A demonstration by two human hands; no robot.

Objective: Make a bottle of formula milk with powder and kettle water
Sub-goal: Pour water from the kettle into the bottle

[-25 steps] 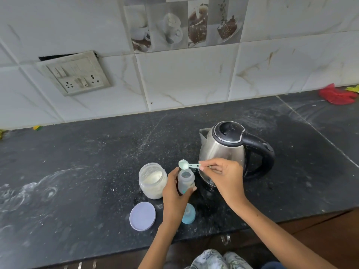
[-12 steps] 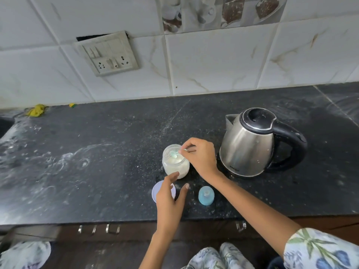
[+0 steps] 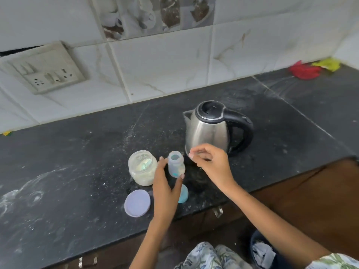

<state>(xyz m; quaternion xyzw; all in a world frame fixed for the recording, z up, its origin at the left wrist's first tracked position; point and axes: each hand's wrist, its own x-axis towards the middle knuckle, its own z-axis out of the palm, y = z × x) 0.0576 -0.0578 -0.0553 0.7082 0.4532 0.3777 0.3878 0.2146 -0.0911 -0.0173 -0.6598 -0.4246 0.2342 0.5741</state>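
Scoop (image 3: 144, 163) now left in jar (image 3: 142, 167) — right hand (image 3: 210, 164) empty, loosely curled; left hand (image 3: 165, 188) grips bottle (image 3: 175, 166).

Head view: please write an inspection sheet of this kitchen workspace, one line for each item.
Surface: black stone counter, dusted with white powder.
Job's things: baby bottle upright, open; powder jar open, green scoop inside; kettle lid closed; lilac jar lid and blue bottle cap lying on the counter.
Clutter: red cloth, yellow cloth at far right.
Grippers: left hand holds the bottle; right hand empty, fingers loosely curled.
Cables: nothing seen.
Surroundings: tiled wall, switch socket plate.
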